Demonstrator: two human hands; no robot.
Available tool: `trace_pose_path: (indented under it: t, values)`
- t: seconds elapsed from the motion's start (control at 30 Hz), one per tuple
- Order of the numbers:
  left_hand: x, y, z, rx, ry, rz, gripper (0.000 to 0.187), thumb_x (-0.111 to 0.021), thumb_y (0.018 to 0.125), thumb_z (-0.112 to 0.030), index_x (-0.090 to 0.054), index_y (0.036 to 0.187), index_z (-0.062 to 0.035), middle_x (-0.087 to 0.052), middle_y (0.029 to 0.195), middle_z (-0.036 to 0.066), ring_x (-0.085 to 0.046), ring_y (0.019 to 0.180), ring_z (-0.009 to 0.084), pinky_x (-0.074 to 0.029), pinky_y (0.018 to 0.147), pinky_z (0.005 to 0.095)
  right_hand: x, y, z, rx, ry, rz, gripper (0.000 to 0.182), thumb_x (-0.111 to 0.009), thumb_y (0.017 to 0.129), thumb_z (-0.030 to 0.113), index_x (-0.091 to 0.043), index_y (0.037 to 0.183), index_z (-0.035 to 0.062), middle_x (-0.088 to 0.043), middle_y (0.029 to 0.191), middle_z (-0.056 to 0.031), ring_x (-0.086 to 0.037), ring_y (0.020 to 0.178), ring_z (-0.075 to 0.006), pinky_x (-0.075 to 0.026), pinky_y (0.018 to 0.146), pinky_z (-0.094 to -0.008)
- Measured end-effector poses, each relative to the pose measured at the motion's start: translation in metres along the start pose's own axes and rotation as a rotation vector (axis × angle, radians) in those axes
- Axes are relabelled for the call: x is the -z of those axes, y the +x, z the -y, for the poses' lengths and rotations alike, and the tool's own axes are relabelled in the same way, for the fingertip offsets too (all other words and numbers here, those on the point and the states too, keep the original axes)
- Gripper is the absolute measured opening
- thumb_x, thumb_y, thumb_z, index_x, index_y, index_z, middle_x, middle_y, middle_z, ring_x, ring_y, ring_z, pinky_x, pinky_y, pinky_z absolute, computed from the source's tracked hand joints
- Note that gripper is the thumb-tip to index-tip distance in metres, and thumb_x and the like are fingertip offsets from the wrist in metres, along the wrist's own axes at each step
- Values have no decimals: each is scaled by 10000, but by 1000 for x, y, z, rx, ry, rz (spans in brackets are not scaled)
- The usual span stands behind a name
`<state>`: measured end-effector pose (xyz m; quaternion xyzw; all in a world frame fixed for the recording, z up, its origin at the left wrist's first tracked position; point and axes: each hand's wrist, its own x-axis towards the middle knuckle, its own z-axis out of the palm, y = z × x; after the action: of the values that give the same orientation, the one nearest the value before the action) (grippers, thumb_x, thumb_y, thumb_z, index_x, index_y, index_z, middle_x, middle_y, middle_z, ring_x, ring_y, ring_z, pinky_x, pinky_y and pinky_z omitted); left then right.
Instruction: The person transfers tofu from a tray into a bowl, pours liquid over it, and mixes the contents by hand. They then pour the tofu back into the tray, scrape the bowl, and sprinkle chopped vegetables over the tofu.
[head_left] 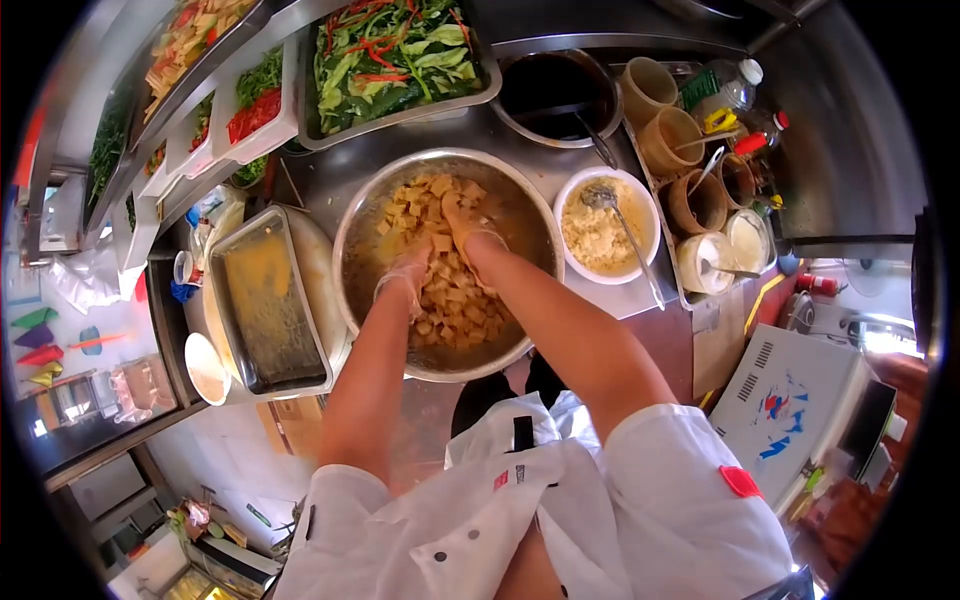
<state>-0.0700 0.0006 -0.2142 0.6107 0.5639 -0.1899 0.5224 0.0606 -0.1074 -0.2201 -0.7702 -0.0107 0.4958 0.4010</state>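
Note:
A wide stainless steel bowl (pixel 349 215) holds a heap of light brown food cubes (pixel 462 308) with a wet, coated look. Both of my hands are down in it, wearing thin clear plastic gloves. My left hand (pixel 408 268) presses into the left side of the heap, its fingers curled around cubes and partly buried. Opposite it, my right hand (pixel 470 228) cups cubes from the upper right, fingers held together and bent inward. A few cubes lie between the two hands. Brownish residue smears the bowl's inner wall.
Right of the bowl stands a white bowl (pixel 653 212) of pale chopped food with a ladle (pixel 630 235). Behind are a pot of dark liquid (pixel 545 95) and a tray of green vegetables (pixel 395 70). A smeared metal tray (pixel 318 345) lies left; seasoning containers (pixel 672 140) stand right.

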Motion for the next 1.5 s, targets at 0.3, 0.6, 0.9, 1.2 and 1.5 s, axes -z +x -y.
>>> trace_pose_path:
  t: [0.3,0.6,0.9,1.2,1.5]
  values:
    - [36,-42,-49,-141,-173,-26,908,-590,963,-654,-215,1674,-232,-315,1672,200,-376,1503,329,-425,1160,495,35,24,30,40,15,-39,1118,-463,889,891,-412,1592,23,-513,1547,-170,-530,1335,-286,-431,1103,-448]
    - [62,-130,-42,-169,103,37,852,-562,1000,-599,-300,1651,-115,-329,1678,192,-343,1536,365,-273,1270,423,75,-79,-1,255,-180,56,1008,-400,945,847,-440,1584,68,-453,1606,-192,-488,1408,-349,-381,1160,-426]
    - [24,-142,-54,213,-446,127,714,-632,996,-474,-438,1590,-129,-540,1531,142,-553,1356,289,-459,1111,454,9,-77,-24,-87,206,398,881,-532,970,739,-410,1590,125,-532,1532,-179,-607,1286,-326,-517,1057,-494]
    - [-4,-193,10,272,-1689,192,605,-525,1064,-437,-436,1562,-104,-503,1576,138,-512,1418,346,-389,1198,537,46,-37,122,633,-1149,297,719,-375,1040,690,-490,1561,207,-394,1652,-151,-389,1504,-351,-286,1246,-467]
    - [-37,-79,-17,311,-1226,0,703,-713,935,-475,-508,1517,-139,-577,1504,94,-539,1367,280,-447,1134,438,4,26,-18,-96,87,310,897,-550,931,759,-469,1540,106,-493,1550,-172,-494,1393,-366,-433,1108,-486]
